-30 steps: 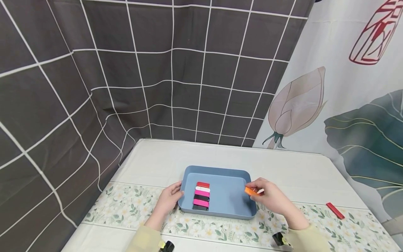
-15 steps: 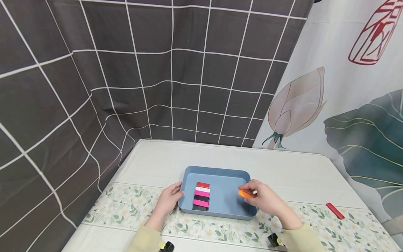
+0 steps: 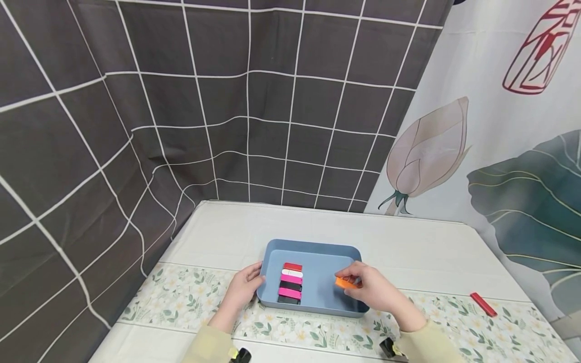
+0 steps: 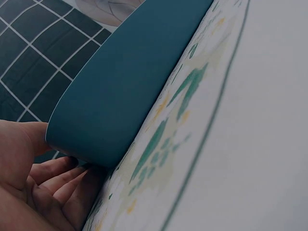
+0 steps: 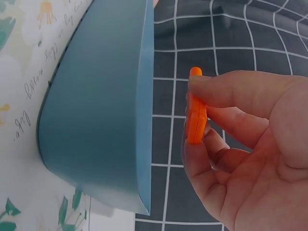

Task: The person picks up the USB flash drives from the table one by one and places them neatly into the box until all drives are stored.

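A shallow blue tray (image 3: 317,307) stands on the table. My left hand (image 3: 243,284) holds its left end, with the thumb at the rim and the other fingers against the outside of the wall in the left wrist view. My right hand (image 3: 369,287) is over the tray's right half and pinches an orange USB stick (image 3: 347,283) between thumb and fingers. The right wrist view shows the orange stick edge-on, above the rim level. Several USB sticks lie in a column on the tray's left side: red (image 3: 292,266), white (image 3: 292,273), pink (image 3: 291,278) and black ones.
A red stick (image 3: 483,304) lies on the floral tablecloth (image 3: 299,333) to the right of the tray. Behind the table hangs a dark grid-patterned cloth (image 3: 268,101). A printed light cloth (image 3: 436,65) hangs at the right.
My right hand has moved left with the orange USB stick, from the tray's right rim to over its interior. My left hand and the tray have stayed put.
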Demonstrator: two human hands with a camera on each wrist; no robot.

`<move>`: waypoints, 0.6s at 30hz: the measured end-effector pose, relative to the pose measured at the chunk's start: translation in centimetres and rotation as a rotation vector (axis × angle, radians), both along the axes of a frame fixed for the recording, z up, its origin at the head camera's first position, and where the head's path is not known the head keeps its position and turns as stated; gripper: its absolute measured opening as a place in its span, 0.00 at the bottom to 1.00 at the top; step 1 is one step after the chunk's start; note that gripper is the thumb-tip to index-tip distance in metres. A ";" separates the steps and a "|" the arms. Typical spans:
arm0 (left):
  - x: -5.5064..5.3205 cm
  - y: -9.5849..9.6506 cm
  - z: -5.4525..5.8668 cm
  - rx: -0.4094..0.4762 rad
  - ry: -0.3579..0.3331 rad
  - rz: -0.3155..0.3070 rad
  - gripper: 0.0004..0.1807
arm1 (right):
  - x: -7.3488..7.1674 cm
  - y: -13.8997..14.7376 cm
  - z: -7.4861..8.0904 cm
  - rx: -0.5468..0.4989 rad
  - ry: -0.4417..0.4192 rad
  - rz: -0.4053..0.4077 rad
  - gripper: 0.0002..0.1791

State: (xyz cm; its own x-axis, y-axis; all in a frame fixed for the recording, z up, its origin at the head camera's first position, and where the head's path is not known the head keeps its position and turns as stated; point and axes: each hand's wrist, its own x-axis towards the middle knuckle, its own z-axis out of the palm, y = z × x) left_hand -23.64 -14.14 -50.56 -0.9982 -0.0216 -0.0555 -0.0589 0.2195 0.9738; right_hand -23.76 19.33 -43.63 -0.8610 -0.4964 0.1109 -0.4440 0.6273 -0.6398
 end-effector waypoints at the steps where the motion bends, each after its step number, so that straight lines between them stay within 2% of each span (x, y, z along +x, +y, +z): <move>1: 0.0 0.0 0.0 0.001 0.001 0.000 0.29 | 0.0 -0.1 -0.1 -0.002 0.000 0.007 0.17; 11: 0.0 0.1 -0.1 -0.010 -0.008 0.006 0.29 | 0.2 -1.0 -0.5 -0.013 -0.042 0.068 0.16; 18: -0.1 0.1 -0.3 -0.021 -0.014 0.008 0.28 | 0.1 -1.7 -0.9 0.038 -0.067 0.076 0.16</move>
State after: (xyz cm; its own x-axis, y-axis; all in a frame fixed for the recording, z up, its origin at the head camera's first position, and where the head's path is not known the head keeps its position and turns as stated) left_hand -23.76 -14.03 -50.82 -0.9972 -0.0312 -0.0686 -0.0741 0.2396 0.9680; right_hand -23.65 17.67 -44.55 -0.8257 -0.5631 0.0343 -0.4484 0.6181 -0.6457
